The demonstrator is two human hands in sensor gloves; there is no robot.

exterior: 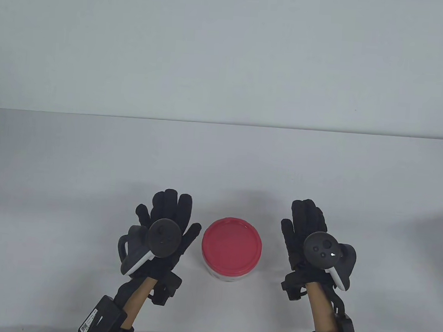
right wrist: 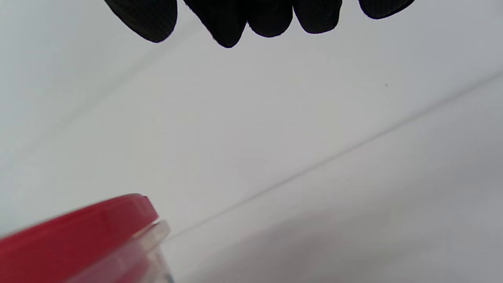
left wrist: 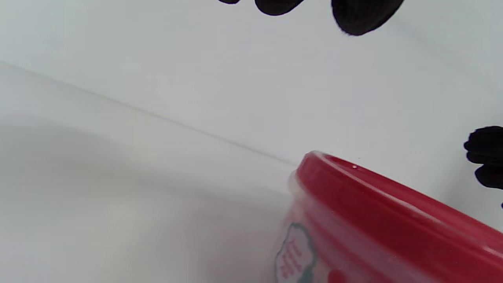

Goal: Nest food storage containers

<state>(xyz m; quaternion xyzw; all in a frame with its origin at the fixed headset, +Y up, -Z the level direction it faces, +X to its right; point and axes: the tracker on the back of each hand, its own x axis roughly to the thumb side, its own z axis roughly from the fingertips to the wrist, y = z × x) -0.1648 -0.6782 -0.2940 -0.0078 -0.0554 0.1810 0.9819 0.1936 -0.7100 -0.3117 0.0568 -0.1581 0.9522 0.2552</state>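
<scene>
A round clear container with a red lid (exterior: 231, 250) stands on the white table (exterior: 91, 171) near the front middle. It also shows in the left wrist view (left wrist: 377, 220) and the right wrist view (right wrist: 78, 243). My left hand (exterior: 167, 215) hovers just left of it, fingers spread, holding nothing. My right hand (exterior: 305, 226) hovers to its right, a gap away, fingers extended, holding nothing. Neither hand touches the container. Fingertips (left wrist: 363, 15) hang in at the top of the left wrist view, and fingertips (right wrist: 228, 23) at the top of the right wrist view.
The white table runs back to a pale wall; its far edge (exterior: 224, 125) crosses the table view. No other container shows in any view.
</scene>
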